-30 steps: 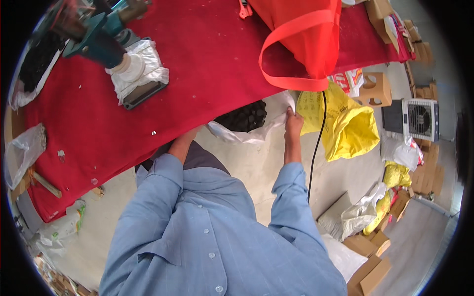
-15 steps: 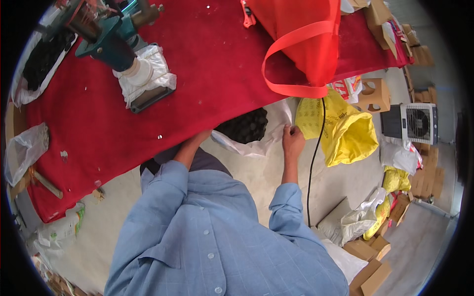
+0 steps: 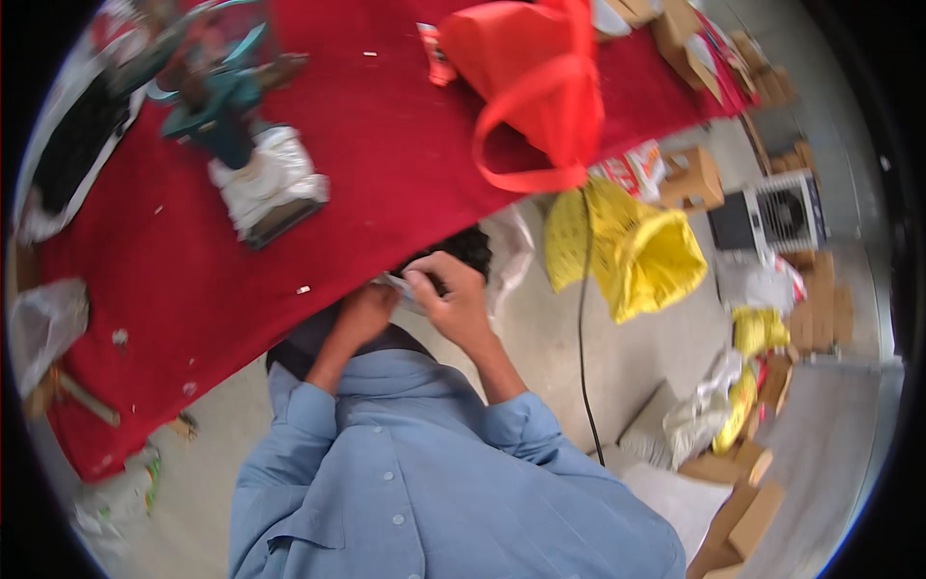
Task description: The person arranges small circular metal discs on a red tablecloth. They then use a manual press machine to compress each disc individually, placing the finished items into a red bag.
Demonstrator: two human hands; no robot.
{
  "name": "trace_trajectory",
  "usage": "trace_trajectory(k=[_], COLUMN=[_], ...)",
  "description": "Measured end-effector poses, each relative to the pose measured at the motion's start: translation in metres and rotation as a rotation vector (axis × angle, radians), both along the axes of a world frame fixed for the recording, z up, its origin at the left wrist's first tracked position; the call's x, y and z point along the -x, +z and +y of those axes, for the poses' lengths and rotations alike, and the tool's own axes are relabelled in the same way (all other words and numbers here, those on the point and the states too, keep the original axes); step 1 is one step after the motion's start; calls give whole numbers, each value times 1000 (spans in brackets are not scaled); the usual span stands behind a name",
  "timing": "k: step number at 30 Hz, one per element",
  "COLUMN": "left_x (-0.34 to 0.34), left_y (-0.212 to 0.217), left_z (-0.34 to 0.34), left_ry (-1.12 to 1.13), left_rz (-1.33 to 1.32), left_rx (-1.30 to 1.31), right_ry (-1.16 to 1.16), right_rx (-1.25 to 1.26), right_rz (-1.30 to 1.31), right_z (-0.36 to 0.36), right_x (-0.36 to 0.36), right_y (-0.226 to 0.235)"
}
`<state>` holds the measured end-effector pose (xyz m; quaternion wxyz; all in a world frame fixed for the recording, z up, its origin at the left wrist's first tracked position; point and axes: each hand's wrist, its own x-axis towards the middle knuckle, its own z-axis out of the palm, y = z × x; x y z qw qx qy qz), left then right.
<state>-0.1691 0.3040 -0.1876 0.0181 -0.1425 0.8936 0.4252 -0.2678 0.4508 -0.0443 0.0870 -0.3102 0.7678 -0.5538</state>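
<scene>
A white plastic bag [image 3: 511,253] sits below the table's front edge, with dark, lumpy black pieces [image 3: 474,247] inside it. My left hand [image 3: 368,311] is at the bag's left side, fingers closed on its rim beside the table edge. Close by, my right hand [image 3: 453,299] reaches across the mouth of the bag, thumb and fingers pinched at the same near-left stretch of rim. It covers part of the black pieces.
A red-covered table [image 3: 386,145] carries a green hand press [image 3: 217,121] and an orange-red tote bag [image 3: 531,87]. Right of the white bag stands an open yellow sack [image 3: 627,251], with a black cable [image 3: 583,357] hanging before it. Cartons [image 3: 738,526] and a fan unit [image 3: 786,212] lie farther right.
My right hand has let go of the bag's right rim and moved left, close to my left hand. The left hand has come out from under the table edge. The whole view has shifted slightly.
</scene>
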Motion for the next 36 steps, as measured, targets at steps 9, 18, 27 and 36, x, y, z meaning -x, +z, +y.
trace_trajectory(k=[9,18,27,36], left_x=[-91,-165,-187,-176], left_y=[155,195,164,154], left_z=[-37,-98,-127,-132], left_ry=[-13,770,1036,878], left_rz=[107,503,438,492], left_rx=[-463,-172,41,457], right_ry=[100,549,634,528], right_rx=[45,-167,-261,-81], right_rz=[98,284,193,11], right_z=[-102,-206,-225,-221], right_x=[58,81,77,60], right_y=[70,49,32,21])
